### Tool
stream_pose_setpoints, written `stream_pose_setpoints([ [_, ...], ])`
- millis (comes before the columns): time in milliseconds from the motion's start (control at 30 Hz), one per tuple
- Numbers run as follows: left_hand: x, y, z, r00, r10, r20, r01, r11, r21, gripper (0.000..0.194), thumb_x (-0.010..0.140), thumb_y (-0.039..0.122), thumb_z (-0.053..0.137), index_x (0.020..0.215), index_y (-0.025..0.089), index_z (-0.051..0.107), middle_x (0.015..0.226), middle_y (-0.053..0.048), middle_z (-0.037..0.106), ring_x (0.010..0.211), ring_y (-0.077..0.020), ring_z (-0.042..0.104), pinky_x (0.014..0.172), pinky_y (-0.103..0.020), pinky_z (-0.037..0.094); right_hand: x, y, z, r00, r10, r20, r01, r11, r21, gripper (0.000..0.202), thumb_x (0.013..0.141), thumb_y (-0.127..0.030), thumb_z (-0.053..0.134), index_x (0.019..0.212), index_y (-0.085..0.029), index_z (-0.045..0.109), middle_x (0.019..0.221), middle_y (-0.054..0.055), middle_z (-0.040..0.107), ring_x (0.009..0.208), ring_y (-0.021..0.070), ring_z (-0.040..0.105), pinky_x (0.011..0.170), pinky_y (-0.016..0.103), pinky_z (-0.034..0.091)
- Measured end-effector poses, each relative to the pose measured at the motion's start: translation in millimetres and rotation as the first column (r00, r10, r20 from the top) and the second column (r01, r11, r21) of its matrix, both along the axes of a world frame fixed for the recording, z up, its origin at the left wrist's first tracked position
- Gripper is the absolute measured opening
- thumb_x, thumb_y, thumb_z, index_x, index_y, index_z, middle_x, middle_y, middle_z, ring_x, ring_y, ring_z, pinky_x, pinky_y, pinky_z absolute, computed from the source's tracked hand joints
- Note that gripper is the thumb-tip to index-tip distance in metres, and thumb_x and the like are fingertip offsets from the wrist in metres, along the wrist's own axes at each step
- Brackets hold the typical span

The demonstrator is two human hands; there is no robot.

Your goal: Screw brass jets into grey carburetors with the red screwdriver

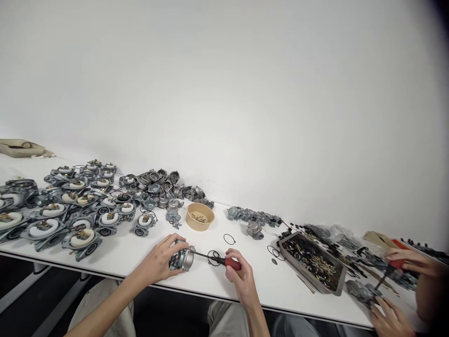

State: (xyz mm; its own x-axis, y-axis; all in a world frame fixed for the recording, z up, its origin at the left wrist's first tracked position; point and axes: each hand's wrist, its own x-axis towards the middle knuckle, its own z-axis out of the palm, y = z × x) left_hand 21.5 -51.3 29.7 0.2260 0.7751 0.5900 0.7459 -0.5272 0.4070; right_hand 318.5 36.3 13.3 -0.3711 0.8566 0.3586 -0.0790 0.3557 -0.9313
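Note:
My left hand point(162, 260) is closed round a grey metal carburetor point(185, 258), which lies on its side near the table's front edge. Between the fingers and thumb of my right hand point(239, 276) is the red handle of a screwdriver point(232, 263). Its dark shaft runs level to the left and its tip meets the bowl end of the carburetor; the exact contact point is too small to make out. Black rubber rings point(213, 257) lie on the table just behind the shaft. Beyond my hands stands a round tan bowl point(199, 217) with small screws in it.
Many carburetor bodies with white floats point(80, 238) cover the left side. Metal bowls point(157, 185) are heaped behind them. On the right is a metal tray point(312, 262) of small brass and black parts. Beyond it, a co-worker's hands point(391, 318) hold another screwdriver and carburetor.

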Motion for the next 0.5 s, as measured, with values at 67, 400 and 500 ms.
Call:
stream_pose_setpoints([
  [67,0.6,-0.4,0.2,1.0,0.002,-0.013,-0.002,1.0,0.004,0.051,0.077,0.027,0.081,0.122,0.029,0.058,0.123,-0.008,0.058,0.109,-0.0286,0.061,0.091,-0.038,0.053,0.8,0.8,-0.8,1.0,0.023,-0.015,-0.024,0.999,-0.021,0.035,0.082,-0.049,0.075,0.096,-0.018,0.065,0.08,0.003,0.059,0.051,0.0077,0.038,0.046,0.023,0.032],
  [400,-1.3,0.9,-1.6,1.0,0.02,-0.007,-0.02,1.0,0.012,0.053,0.076,0.023,0.081,0.123,0.029,0.057,0.123,-0.008,0.057,0.107,-0.0278,0.061,0.092,-0.038,0.054,-0.7,-1.3,2.4,0.998,0.065,0.019,-0.064,0.997,-0.048,0.04,0.083,-0.05,0.073,0.107,-0.02,0.061,0.07,-0.002,0.051,0.054,0.0091,0.035,0.049,0.023,0.028],
  [500,0.3,0.9,-2.2,0.998,0.029,-0.054,-0.027,0.999,0.038,0.05,0.077,0.021,0.079,0.122,0.029,0.058,0.123,-0.008,0.057,0.11,-0.029,0.06,0.092,-0.038,0.054,-1.1,-0.2,0.6,0.999,0.029,-0.027,-0.031,0.994,-0.101,0.036,0.085,-0.051,0.071,0.098,-0.02,0.058,0.07,-0.003,0.052,0.048,0.0059,0.027,0.045,0.021,0.021],
])
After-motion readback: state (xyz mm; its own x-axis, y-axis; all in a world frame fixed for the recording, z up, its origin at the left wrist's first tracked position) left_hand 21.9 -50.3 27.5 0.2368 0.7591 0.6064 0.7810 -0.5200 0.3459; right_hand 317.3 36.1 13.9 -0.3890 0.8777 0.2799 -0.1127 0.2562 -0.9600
